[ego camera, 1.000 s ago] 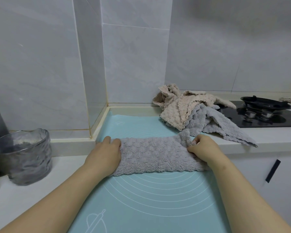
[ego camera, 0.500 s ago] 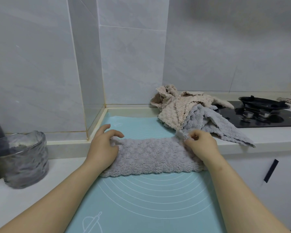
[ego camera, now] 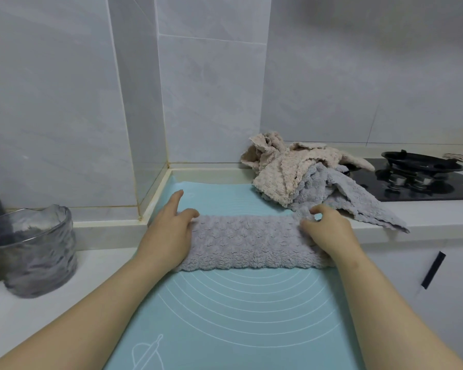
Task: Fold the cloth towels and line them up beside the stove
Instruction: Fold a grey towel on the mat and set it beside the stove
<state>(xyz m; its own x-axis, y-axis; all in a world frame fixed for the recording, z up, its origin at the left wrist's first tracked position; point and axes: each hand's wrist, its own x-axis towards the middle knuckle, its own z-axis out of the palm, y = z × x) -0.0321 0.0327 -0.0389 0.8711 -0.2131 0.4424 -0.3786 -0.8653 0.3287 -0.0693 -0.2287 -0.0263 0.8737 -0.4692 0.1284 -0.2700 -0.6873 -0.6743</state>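
The nubbly grey towel (ego camera: 247,240), folded into a long band, lies on a teal mat (ego camera: 225,316) (smooth, white-lined). The left hand (ego camera: 169,236) presses it, fingers spread; the right hand (ego camera: 329,233) pinches its corner.

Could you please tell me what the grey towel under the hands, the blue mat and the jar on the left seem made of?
The grey towel looks like plush microfibre or fleece: matte, bubbly pile. The blue mat seems silicone: thin, smooth, printed white rings. The jar is likely glass: see-through, rippled, glossy wall.
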